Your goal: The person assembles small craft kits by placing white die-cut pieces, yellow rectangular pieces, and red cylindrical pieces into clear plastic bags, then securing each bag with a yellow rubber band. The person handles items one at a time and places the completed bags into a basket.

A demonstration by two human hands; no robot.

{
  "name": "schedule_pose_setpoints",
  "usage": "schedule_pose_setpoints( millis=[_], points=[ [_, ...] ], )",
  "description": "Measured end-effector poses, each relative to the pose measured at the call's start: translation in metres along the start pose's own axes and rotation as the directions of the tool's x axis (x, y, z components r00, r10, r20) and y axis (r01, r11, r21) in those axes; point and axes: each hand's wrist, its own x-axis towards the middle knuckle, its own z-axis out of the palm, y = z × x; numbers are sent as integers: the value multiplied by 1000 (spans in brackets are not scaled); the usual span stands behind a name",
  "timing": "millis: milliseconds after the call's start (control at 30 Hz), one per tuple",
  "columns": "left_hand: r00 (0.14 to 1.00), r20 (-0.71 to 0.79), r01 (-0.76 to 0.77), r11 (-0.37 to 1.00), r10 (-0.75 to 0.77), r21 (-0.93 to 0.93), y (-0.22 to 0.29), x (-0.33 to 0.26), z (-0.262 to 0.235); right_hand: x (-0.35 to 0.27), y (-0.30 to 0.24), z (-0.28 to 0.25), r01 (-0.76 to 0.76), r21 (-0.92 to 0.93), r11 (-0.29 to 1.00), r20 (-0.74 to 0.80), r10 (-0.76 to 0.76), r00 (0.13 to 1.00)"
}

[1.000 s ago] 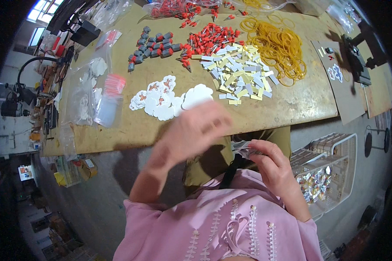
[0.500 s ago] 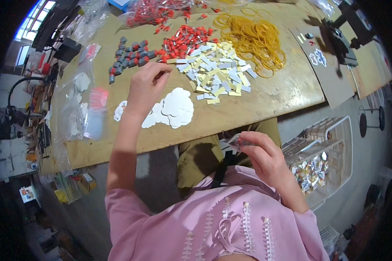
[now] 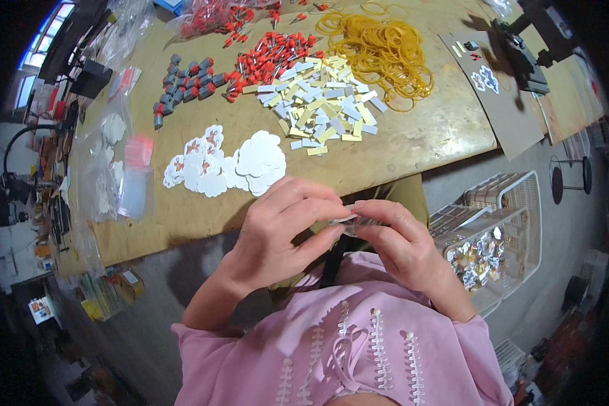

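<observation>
Both hands meet just below the near edge of the worktop (image 3: 413,145), in front of the person's chest. The left hand (image 3: 277,233) and the right hand (image 3: 402,247) pinch between them a small clear plastic packet (image 3: 353,221), thumbs and forefingers closed on it from either side; what it contains is too small to make out. This looks like the packing step, with a piece being worked into or sealed inside the packet while it is held up off the wood. On the worktop, well apart from the hands, lie white cloud-shaped cards (image 3: 233,166), a heap of pale yellow and white strips (image 3: 325,108), red ferrules (image 3: 271,61), grey ferrules (image 3: 183,78) and a tangle of yellow rubber bands (image 3: 382,51). A white wire basket (image 3: 514,223) with shiny filled packets stands at the person's right. The next move probably calls for a steady two-handed pinch, so the slippery film does not twist or slide.
</observation>
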Motion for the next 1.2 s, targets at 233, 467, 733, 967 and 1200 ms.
schedule_pose_setpoints(
  millis=[233,467,733,967,1200],
  points=[
    [968,240,-130,971,79,202,-9,4,22,-11,4,3,-62,30,998,40,61,997],
    [982,184,-62,993,43,101,-29,61,24,-24,15,-11,-90,-98,991,-33,87,996],
    [999,27,23,891,-40,453,-63,157,58,-42,23,-12,-161,-48,986,-79,157,985],
    [994,86,24,927,-60,374,-75,165,92,-57,35,-16,-190,-48,981,-123,183,975],
    [974,213,22,965,-80,261,-46,159,82,-60,41,-21,-202,-3,979,-69,201,977]
  ],
)
